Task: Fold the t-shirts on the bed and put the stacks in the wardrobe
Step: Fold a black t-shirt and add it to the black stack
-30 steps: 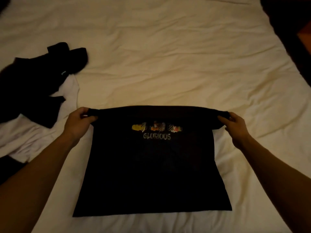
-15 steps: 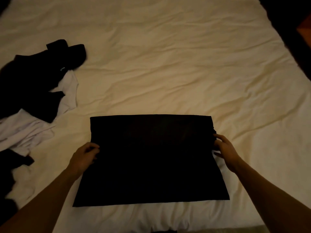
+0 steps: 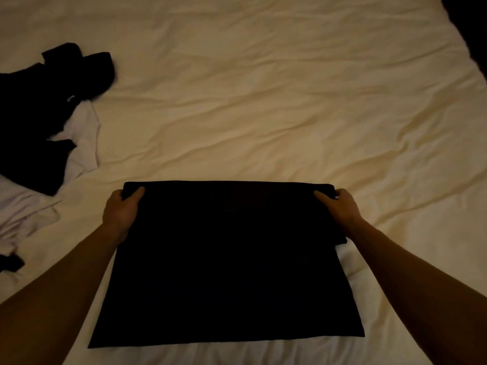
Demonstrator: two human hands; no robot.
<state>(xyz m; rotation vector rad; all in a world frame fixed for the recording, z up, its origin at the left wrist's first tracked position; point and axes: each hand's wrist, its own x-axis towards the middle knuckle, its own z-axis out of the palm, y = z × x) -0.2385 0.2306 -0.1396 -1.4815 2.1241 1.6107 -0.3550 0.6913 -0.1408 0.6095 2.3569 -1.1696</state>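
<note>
Head view: one black t-shirt (image 3: 226, 259), folded flat on the bed sheet (image 3: 263, 114), folded edge away from the person, long axis left-right. Two hands: left hand (image 3: 122, 209) and right hand (image 3: 340, 206) each pinch a far corner. At left, one heap of black garments (image 3: 39, 106) over one white garment (image 3: 81, 143)

A bed (image 3: 263, 101) covered in a creased cream sheet fills the view. On its near part lies a black t-shirt (image 3: 226, 264), spread flat, its far edge doubled over into a fold. At the left edge of the bed sits a loose heap of black garments (image 3: 39, 106) lying partly on top of a crumpled white garment (image 3: 79, 143), well apart from the flat shirt.
</note>
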